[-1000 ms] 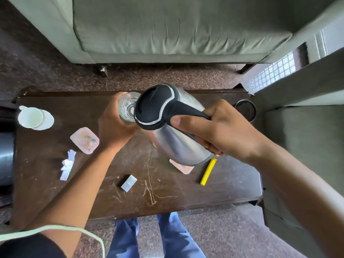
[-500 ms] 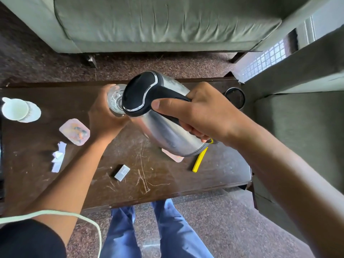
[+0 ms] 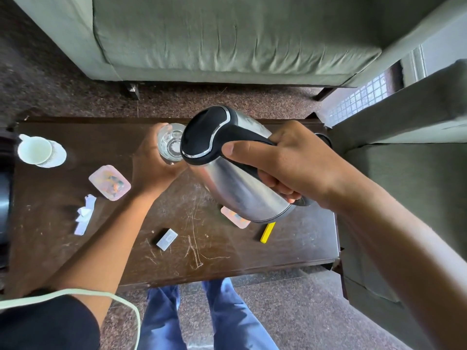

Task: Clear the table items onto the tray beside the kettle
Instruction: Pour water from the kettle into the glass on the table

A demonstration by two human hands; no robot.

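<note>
Above the far edge of the table [image 3: 298, 246], toward its middle, I see the right hand [image 3: 290, 162] wrapped tight around the black handle of the steel kettle [image 3: 235, 183], thumb laid along the top of the handle and fingers curled underneath. The kettle is off the surface and tipped, its black lid end leaning over a clear glass [image 3: 170, 145]. The left hand [image 3: 154, 170] is closed around that glass, cupping it from the near side, with the rim just beside the kettle's lid.

Near the far left corner a white cup [image 3: 34, 150] sits on a saucer [image 3: 56, 157]. Nearer in, a pink lidded container [image 3: 110, 182] lies beside crumpled white paper [image 3: 84, 215]. Toward the near edge rests a small grey box [image 3: 166, 239]. Below the kettle's base a pink coaster [image 3: 233, 219] is partly hidden, and a yellow stick [image 3: 267, 232] lies just to its right. A dark ring at the far right corner is mostly hidden by the wrist; I cannot tell what it is.
</note>
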